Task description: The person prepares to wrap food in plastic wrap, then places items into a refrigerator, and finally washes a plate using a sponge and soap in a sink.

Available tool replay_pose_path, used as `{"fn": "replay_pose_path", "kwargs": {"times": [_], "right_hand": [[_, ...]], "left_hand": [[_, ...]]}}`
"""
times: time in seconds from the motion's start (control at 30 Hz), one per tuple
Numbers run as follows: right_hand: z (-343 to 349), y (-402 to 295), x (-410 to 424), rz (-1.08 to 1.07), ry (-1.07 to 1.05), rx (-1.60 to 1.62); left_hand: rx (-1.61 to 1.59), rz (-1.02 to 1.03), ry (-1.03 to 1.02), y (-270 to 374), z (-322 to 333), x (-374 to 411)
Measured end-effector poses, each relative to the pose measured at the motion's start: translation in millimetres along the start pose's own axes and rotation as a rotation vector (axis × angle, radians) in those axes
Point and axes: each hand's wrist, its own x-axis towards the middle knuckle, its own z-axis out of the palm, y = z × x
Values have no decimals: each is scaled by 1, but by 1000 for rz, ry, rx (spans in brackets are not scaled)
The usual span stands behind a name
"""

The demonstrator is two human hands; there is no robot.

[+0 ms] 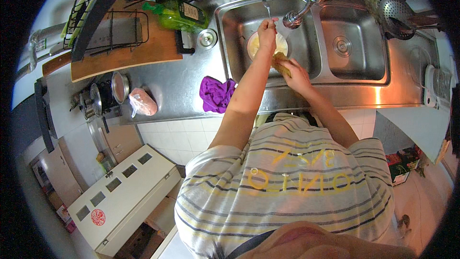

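Note:
My left hand (pixel 267 36) is closed round a slim metal utensil (pixel 266 6) over the left basin of a steel sink (pixel 237 57). Its head points away from me; whether spoon or fork, I cannot tell. Below that hand, a round pale bowl or plate (pixel 283 45) with a yellowish inside sits in the basin, partly covered by my hand and forearm. My right hand (pixel 297 75), at the near side of the basin, grips a yellow-brown cloth or scouring pad (pixel 282 63) close to the dish's rim. The chrome faucet (pixel 293 19) hangs just right of the dish.
A purple cloth (pixel 216 94) lies on the counter left of my forearm. Farther left are a bagged pinkish item (pixel 143 101) and pans. A green soap bottle (pixel 185 16) and a round steel strainer (pixel 207 39) stand behind. The second basin (pixel 354 43) and a skimmer (pixel 395 12) are right.

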Motion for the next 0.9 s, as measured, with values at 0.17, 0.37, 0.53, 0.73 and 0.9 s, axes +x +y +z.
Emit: {"fn": "replay_pose_path", "kwargs": {"times": [0.17, 0.37, 0.53, 0.73, 0.9], "right_hand": [[0, 48, 3, 116, 278, 171], [-35, 45, 20, 43, 538, 247], [-49, 8, 43, 13, 489, 84], [-48, -7, 42, 0, 170, -14], [-49, 3, 33, 39, 185, -34]], "left_hand": [[-4, -29, -78, 14, 24, -3], [192, -46, -184, -16, 8, -17], [602, 147, -192, -17, 3, -38], [1200, 309, -64, 3, -18, -44], [870, 562, 97, 12, -50, -33]]}}
